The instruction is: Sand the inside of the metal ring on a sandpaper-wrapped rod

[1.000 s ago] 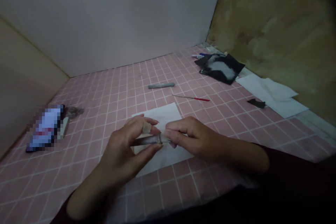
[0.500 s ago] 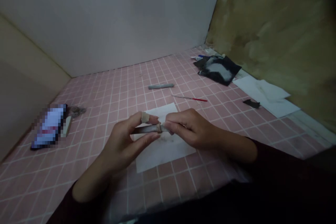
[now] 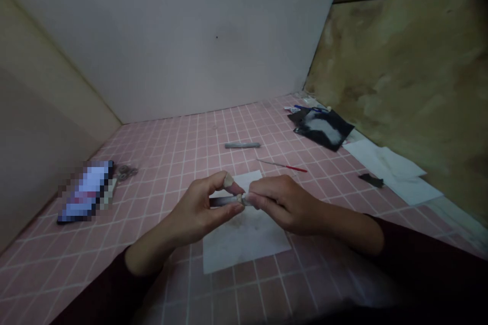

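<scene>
Shifted toward the far edge of the white paper (image 3: 247, 246), left hand (image 3: 196, 209) pinches a grey rod (image 3: 224, 201) above it and right hand (image 3: 285, 204) closes on its end, seemingly working it, next needing steadiness.

Near: we see matt paper (image 3: 247, 254), smudged; stick (image 3: 224, 201) over it matt too. Far: tool (image 3: 286, 166), metal-looking shank, smooth plastic-looking grip. Right: loose sheets (image 3: 396, 170), smooth, matt.
</scene>
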`<move>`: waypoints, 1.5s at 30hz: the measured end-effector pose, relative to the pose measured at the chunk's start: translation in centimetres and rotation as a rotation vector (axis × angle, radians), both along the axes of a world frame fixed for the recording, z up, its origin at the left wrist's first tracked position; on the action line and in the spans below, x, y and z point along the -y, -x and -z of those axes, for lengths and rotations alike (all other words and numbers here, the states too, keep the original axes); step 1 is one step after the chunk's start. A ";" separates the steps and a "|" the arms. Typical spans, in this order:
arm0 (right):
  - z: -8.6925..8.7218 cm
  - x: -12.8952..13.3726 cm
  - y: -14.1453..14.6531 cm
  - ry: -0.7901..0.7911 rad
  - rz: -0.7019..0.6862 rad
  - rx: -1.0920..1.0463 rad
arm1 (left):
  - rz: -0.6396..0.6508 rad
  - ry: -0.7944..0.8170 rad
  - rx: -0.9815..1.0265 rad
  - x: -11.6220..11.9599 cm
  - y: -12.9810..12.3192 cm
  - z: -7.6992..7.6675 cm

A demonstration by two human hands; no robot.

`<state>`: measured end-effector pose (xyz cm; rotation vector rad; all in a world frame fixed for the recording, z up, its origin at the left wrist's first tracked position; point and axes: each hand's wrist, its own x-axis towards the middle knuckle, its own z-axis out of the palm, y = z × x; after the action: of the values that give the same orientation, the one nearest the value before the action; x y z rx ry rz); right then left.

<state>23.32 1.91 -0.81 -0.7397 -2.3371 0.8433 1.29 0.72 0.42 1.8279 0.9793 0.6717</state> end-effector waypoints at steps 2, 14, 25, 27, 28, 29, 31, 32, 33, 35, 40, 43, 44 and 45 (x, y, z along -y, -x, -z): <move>0.0 -0.7 -0.2 0.146 0.022 -0.026 | -0.047 -0.099 -0.024 -0.4 0.4 0.5; 2.5 -1.8 0.9 0.452 0.062 -0.096 | -0.077 -0.487 -0.223 -1.0 1.0 2.1; 1.0 -0.9 0.5 0.287 0.124 -0.136 | -0.147 -0.556 -0.239 -0.3 1.0 1.0; 0.9 -0.7 0.5 0.278 0.116 -0.139 | -0.129 -0.538 -0.216 -0.1 0.8 0.8; 0.9 -0.6 0.6 0.282 0.094 -0.126 | -0.100 -0.512 -0.206 0.0 0.7 0.8; 1.0 -0.5 0.7 0.285 0.066 -0.109 | -0.070 -0.493 -0.199 0.2 0.6 0.8; 1.1 -0.4 0.8 0.281 0.046 -0.094 | -0.051 -0.475 -0.187 0.3 0.4 1.0; 1.2 -0.5 0.7 0.275 0.053 -0.099 | -0.063 -0.481 -0.188 0.3 0.5 1.1; 1.2 -0.5 0.6 0.267 0.066 -0.111 | -0.088 -0.490 -0.193 0.2 0.5 1.3; 1.2 -0.5 0.5 0.260 0.093 -0.131 | -0.127 -0.502 -0.204 0.2 0.7 1.5; 1.3 -0.4 0.6 0.271 0.063 -0.094 | -0.052 -0.532 -0.198 0.2 0.6 1.6; 1.1 -0.5 0.4 0.260 0.098 -0.120 | -0.093 -0.581 -0.229 -0.1 0.8 1.4; 1.1 -0.5 0.4 0.254 0.115 -0.132 | -0.114 -0.593 -0.237 -0.1 0.9 1.3; 1.1 -0.5 0.5 0.251 0.123 -0.138 | -0.129 -0.601 -0.239 -0.1 0.9 1.3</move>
<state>22.86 2.42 -1.93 -0.8889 -2.0651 1.1077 0.43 0.87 -0.92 2.4263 1.1397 0.9122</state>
